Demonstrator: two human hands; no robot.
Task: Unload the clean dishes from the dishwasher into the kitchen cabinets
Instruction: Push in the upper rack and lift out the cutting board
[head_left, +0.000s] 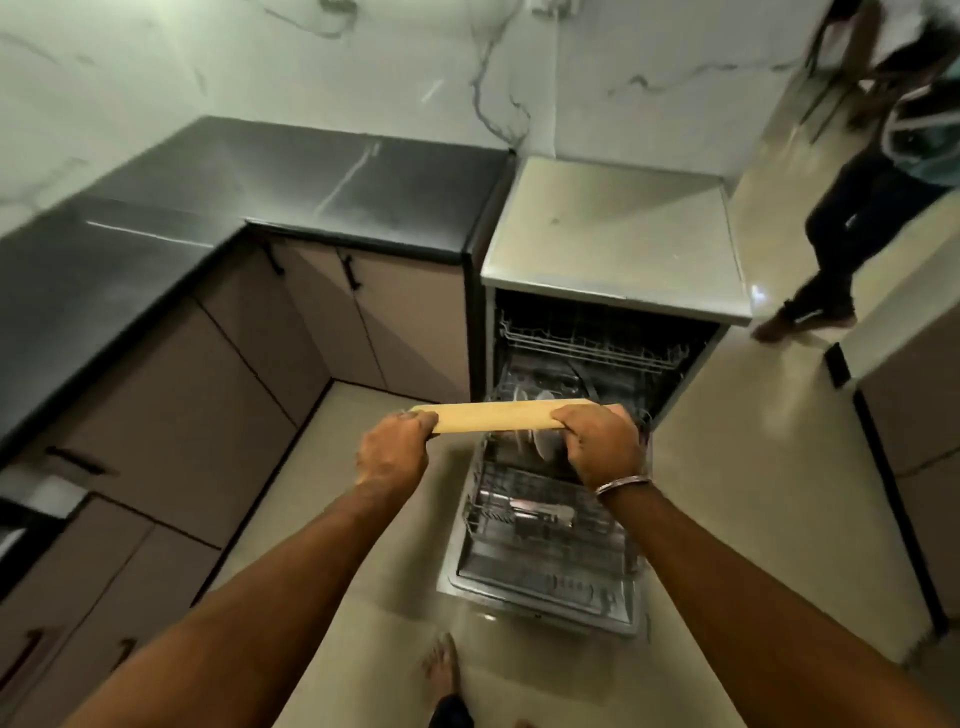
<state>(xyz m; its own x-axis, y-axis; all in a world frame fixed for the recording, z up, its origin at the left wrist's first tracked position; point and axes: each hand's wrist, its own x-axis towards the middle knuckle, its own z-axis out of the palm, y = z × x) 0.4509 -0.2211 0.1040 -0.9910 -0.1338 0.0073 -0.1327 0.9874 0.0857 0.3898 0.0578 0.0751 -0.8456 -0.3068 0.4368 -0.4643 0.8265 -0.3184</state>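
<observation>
The person is holding a pale wooden board (493, 417), seemingly a chopping board seen edge-on, though motion blur is making that hard to confirm. It is hanging level in the air above the pulled-out lower rack (519, 519) of the open dishwasher (691, 358). The hands are apart, each clamped on one end: the left hand (396, 446) is curling round the left end and the right hand (602, 441) round the right. The board is touching nothing else. The step in hand looks like carrying it away to storage, so most of the unloading is probably ahead, since plates (545, 444) are showing in the lower rack under the right hand. To do this well, the person should be keeping the two-handed grip level while turning left toward the closed base cabinets (395, 322) under the dark desk (291, 176). They should also be stepping round the lowered door (545, 597), which is lying close to the bare foot (441, 670). One hand will be needed for a cabinet handle, so resting the board on the desk first may be wise. A second person (852, 228) is standing well apart, beyond the dishwasher.
</observation>
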